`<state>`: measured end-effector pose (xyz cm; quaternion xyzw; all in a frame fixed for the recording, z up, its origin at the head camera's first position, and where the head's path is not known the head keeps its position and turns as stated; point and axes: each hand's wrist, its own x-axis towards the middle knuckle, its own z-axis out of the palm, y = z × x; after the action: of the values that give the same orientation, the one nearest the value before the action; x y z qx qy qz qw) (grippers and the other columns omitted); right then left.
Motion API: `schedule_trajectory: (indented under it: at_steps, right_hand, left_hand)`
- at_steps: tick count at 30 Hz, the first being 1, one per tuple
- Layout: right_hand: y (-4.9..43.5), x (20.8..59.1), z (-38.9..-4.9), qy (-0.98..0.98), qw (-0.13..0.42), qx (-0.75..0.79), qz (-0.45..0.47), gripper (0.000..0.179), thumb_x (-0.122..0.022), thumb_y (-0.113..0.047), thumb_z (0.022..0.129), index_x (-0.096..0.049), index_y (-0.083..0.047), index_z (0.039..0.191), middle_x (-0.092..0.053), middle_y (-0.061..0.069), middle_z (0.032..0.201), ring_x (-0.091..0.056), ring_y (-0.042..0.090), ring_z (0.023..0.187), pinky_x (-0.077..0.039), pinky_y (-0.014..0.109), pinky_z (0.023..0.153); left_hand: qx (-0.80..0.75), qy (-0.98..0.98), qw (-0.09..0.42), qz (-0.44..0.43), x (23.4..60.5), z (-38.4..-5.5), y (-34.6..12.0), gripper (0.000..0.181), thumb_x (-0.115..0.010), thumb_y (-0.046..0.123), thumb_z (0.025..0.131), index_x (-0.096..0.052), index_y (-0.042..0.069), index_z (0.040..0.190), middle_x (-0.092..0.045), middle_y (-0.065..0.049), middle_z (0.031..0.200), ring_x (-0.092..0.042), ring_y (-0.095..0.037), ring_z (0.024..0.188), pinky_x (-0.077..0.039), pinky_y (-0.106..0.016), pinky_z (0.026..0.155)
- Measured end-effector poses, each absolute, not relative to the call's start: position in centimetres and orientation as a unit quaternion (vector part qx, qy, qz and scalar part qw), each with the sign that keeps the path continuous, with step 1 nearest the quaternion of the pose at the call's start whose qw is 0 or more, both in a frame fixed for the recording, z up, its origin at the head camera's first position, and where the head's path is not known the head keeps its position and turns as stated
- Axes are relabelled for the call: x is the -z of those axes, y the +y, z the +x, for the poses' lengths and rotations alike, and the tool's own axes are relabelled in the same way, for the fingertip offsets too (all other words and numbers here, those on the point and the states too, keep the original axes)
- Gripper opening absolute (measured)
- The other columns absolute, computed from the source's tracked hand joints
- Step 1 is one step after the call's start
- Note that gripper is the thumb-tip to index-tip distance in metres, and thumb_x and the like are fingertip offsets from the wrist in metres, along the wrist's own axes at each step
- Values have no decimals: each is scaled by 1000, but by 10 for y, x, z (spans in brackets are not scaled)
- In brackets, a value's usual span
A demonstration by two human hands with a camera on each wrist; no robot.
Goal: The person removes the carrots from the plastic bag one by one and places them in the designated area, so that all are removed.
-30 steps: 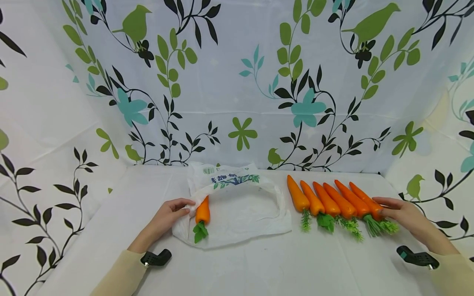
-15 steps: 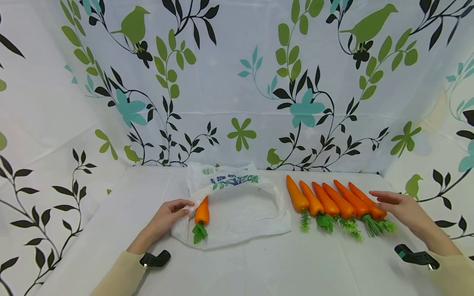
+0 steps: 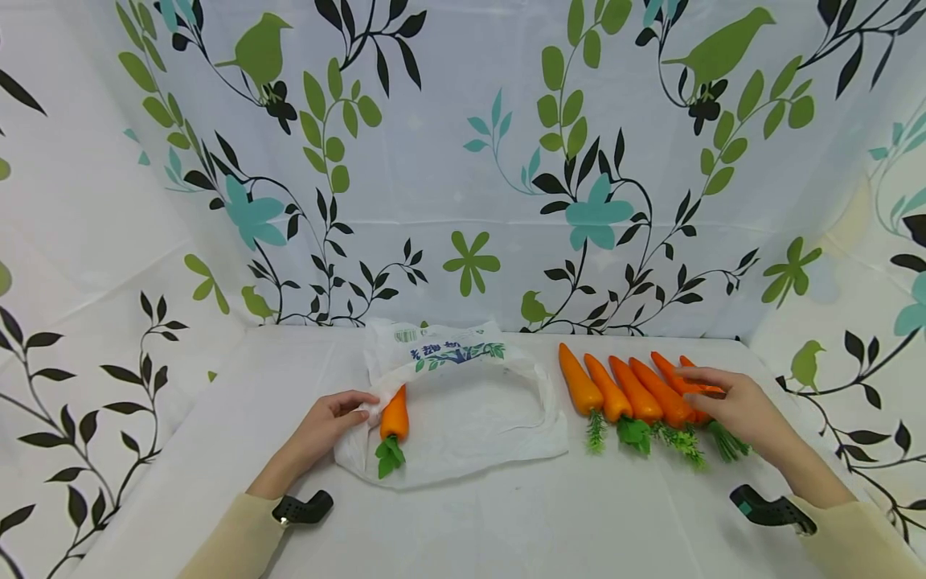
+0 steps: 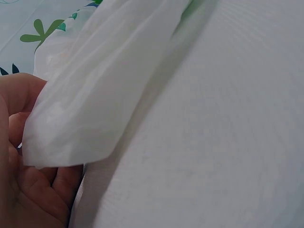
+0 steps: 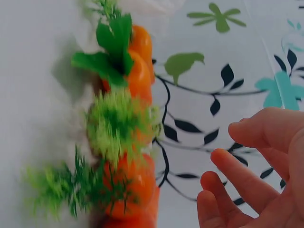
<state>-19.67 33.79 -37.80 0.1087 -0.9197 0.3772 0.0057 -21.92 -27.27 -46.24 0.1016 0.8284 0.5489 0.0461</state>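
A white plastic bag with blue and green print lies flat, its mouth spread. At its left edge my left hand pinches the plastic; the left wrist view shows the bag's edge between thumb and fingers. One orange carrot with green leaves lies at the bag's left side, its tip under the plastic. To the right, several carrots lie in a slanted row, tips away from me. My right hand hovers over the row's right end, partly hiding the rightmost carrots. Its fingers are apart and hold nothing.
The white table runs back to a hanging cloth with leaves, birds and flowers, which also covers both sides. Each wrist wears a black camera strap.
My right hand has come off the rightmost carrot and shifted left over the row's right end. The left hand stays on the bag's edge, and the carrots keep their places.
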Motion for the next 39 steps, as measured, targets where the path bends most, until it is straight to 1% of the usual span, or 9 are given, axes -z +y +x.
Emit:
schedule_trajectory:
  at_steps: [4, 6, 8, 10, 12, 19, 22, 33, 39]
  right_hand:
    - [318, 378, -195, -920, 15, -372, 125, 36, -63, -15, 97, -63, -5, 132, -48, 28, 143, -55, 43, 111, -52, 30, 77]
    - [308, 379, -194, -918, 18, -374, 132, 35, -64, -14, 96, -64, -6, 131, -46, 27, 145, -50, 45, 119, -52, 41, 83]
    - [299, 380, -193, -913, 20, -382, 139, 35, -65, -11, 95, -65, -7, 129, -50, 26, 142, -56, 43, 105, -53, 36, 69]
    - [288, 381, -193, -912, 26, -381, 150, 34, -67, -11, 94, -67, -9, 128, -55, 22, 138, -56, 41, 109, -53, 34, 72]
    - [278, 381, -192, -910, 29, -381, 162, 34, -68, -9, 93, -68, -10, 127, -62, 18, 130, -59, 36, 92, -49, 29, 60]
    - [244, 385, -192, -906, 29, -376, 193, 32, -71, -9, 91, -70, -12, 124, -67, 7, 124, -59, 30, 107, -53, 38, 85]
    - [230, 390, -194, -900, 19, -386, 203, 33, -71, -8, 90, -70, -11, 123, -69, 8, 120, -60, 29, 102, -54, 35, 81]
    - [185, 401, -200, -872, -18, -427, 240, 33, -69, -6, 91, -71, -18, 122, -67, 1, 123, -58, 30, 110, -52, 42, 91]
    - [159, 406, -208, -853, -41, -442, 273, 33, -66, -6, 93, -69, -12, 125, -67, 4, 124, -57, 28, 117, -50, 44, 94]
  left_hand:
    - [-548, 829, 48, 100, 462, -219, -272, 25, -62, 15, 98, -69, 6, 121, -61, -12, 132, -50, -26, 121, -38, -24, 99]
    - [-547, 830, 47, 100, 463, -219, -273, 25, -62, 14, 98, -69, 6, 121, -61, -12, 133, -50, -26, 121, -39, -22, 98]
    - [-547, 830, 46, 102, 463, -219, -273, 25, -62, 14, 98, -69, 6, 121, -61, -12, 133, -50, -26, 121, -39, -21, 98]
    - [-546, 830, 45, 103, 463, -219, -273, 25, -62, 14, 98, -69, 6, 121, -61, -12, 133, -49, -26, 122, -39, -21, 98]
    - [-546, 830, 45, 104, 463, -220, -273, 26, -62, 14, 98, -69, 6, 121, -61, -12, 133, -49, -27, 124, -38, -24, 100]
    - [-549, 828, 48, 105, 463, -220, -273, 26, -62, 14, 98, -68, 6, 122, -60, -13, 135, -47, -29, 129, -33, -49, 109]
    - [-550, 827, 47, 107, 463, -220, -273, 26, -62, 14, 98, -68, 5, 122, -60, -13, 135, -47, -30, 129, -32, -51, 110]
    - [-547, 828, 46, 112, 464, -220, -273, 26, -62, 16, 98, -69, 6, 121, -62, -12, 132, -48, -28, 127, -37, -21, 100]
    - [-554, 823, 48, 115, 464, -221, -274, 26, -63, 16, 98, -69, 5, 121, -61, -14, 133, -47, -29, 129, -37, -15, 96]
